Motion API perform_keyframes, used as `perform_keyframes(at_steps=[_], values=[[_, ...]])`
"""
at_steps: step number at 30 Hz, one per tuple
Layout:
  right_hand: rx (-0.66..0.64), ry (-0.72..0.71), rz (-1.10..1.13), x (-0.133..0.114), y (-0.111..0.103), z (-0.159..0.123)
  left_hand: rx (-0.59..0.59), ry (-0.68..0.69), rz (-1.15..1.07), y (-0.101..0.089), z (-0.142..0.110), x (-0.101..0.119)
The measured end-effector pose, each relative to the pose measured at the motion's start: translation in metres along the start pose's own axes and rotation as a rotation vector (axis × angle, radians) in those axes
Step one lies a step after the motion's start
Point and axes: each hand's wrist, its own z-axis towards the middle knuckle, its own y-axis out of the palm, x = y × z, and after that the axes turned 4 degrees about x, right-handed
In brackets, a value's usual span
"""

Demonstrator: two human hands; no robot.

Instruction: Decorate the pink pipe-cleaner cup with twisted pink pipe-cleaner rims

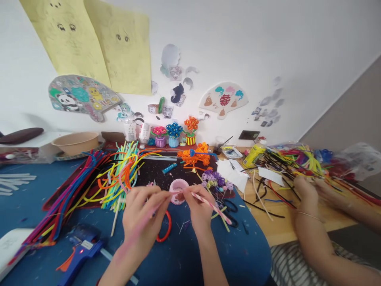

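Between my hands runs a pair of pipe cleaners, pink and white, twisted into a striped cord (212, 205) that sticks out to the right. My left hand (145, 216) pinches the left end, and a loose pink strand (135, 236) trails blurred over the wrist. The fingers of my right hand (200, 210) are closed around the cord. Just behind the fingertips stands a small pink ring-shaped pot (179, 183), partly hidden by them. Under my left hand lie red-handled scissors (166, 228), mostly covered.
Pipe cleaner bundles (120, 174) lie left, beyond a blue glue gun (83, 250). Purple flowers (216, 179) and black-handled scissors (230, 212) are at right. Three potted pipe cleaner flowers (174, 133) line the wall. Another person's arms (309, 222) work over a wooden table (276, 228).
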Motion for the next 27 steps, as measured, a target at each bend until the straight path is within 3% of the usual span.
perform_keyframes(at_steps=[2,3,6,9,11,13,16,19,21,24,25,27], values=[[0.05,0.027,0.087,-0.002,0.004,-0.002,0.06,0.064,-0.101,-0.001,-0.013,0.009],[0.064,0.056,0.152,-0.004,0.005,-0.003,0.037,-0.005,-0.168,-0.001,-0.021,0.013],[0.036,0.168,0.312,-0.013,0.009,-0.004,-0.054,-0.459,-0.344,0.002,-0.037,0.019],[-0.073,0.266,0.383,-0.023,0.01,-0.004,-0.066,-0.888,-0.625,0.007,-0.033,0.017],[-0.164,0.324,0.411,-0.027,0.008,-0.003,-0.034,-1.07,-0.856,0.01,-0.02,0.011],[-0.247,0.358,0.393,-0.028,0.005,-0.002,-0.1,-1.156,-0.997,0.01,-0.003,0.005],[-0.284,0.319,0.257,-0.03,-0.002,-0.001,-0.128,-1.055,-0.94,0.001,0.016,-0.002],[-0.268,0.187,0.048,-0.036,-0.008,0.0,-0.179,-0.816,-0.714,-0.017,0.03,-0.005],[-0.262,0.093,-0.101,-0.041,-0.011,0.0,-0.312,-0.607,-0.614,-0.03,0.041,-0.005],[-0.173,-0.048,-0.302,-0.05,-0.013,-0.001,-0.643,-0.341,-0.587,-0.046,0.058,0.001],[-0.122,-0.105,-0.349,-0.051,-0.013,-0.001,-0.717,-0.329,-0.59,-0.049,0.06,0.005],[-0.018,-0.212,-0.379,-0.053,-0.011,-0.002,-0.75,-0.411,-0.626,-0.053,0.057,0.016]])
